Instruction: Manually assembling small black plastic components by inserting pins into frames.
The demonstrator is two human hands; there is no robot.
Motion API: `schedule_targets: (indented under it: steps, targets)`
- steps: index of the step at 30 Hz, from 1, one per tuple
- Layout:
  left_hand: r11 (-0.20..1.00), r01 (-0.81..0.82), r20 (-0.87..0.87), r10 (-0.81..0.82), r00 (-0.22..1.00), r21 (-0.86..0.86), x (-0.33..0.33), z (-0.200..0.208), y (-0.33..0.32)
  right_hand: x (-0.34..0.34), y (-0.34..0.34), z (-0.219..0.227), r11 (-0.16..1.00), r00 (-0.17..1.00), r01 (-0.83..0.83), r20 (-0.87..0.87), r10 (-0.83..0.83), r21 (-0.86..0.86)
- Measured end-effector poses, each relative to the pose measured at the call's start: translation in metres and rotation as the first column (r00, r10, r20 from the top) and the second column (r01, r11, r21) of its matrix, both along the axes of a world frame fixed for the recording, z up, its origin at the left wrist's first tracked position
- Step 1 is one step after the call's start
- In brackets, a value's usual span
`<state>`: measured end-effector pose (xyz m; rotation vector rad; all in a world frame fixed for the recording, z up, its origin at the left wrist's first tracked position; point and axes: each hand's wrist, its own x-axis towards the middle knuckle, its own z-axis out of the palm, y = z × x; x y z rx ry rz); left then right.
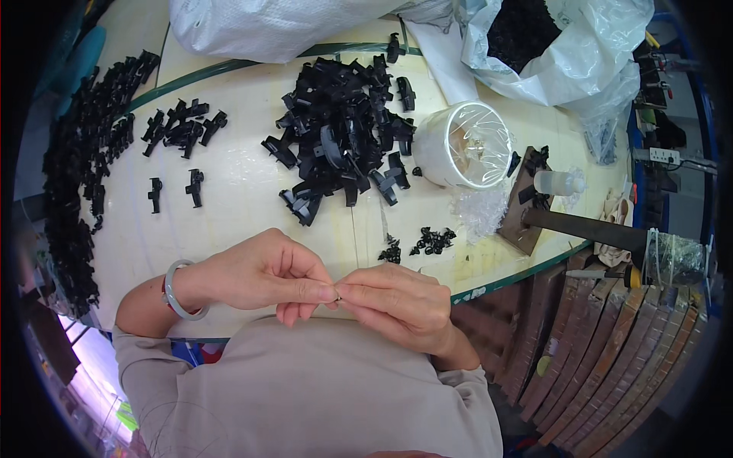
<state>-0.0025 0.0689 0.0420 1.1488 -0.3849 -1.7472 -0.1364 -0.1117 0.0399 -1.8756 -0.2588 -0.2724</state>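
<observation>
2 hands' (267,269) (406,301) fingers (324,293) pinch a tiny piece (338,299); a bag (565,85) holds black parts (523,34), a tub (435,149) clear plastic (489,141).

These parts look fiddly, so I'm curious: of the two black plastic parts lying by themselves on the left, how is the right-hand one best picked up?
I'd take the black plastic part from above, in a thumb-and-finger pinch across its slimmer near end. Its long body runs front to back, and no other part touches it, so both long sides look open.
</observation>
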Motion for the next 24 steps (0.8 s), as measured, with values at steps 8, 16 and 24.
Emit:
schedule_targets:
  steps: [8, 16, 24]
  targets:
    - [0.907, -0.147, 0.915, 0.403, 0.02, -0.396, 0.009, 0.002, -0.002, 0.019, -0.066, 0.009, 0.581, 0.772, 0.633, 0.48, -0.417, -0.512]
    - [0.948, -0.108, 0.954, 0.296, -0.048, -0.3, 0.004, -0.013, 0.004, 0.035, -0.088, 0.007, 0.42, 0.796, 0.606, 0.516, -0.318, -0.676]
    - [0.986, -0.087, 0.979, 0.155, 0.129, -0.144, 0.006, -0.004, 0.009, 0.034, -0.087, 0.018, 0.478, 0.811, 0.585, 0.479, -0.337, -0.655]
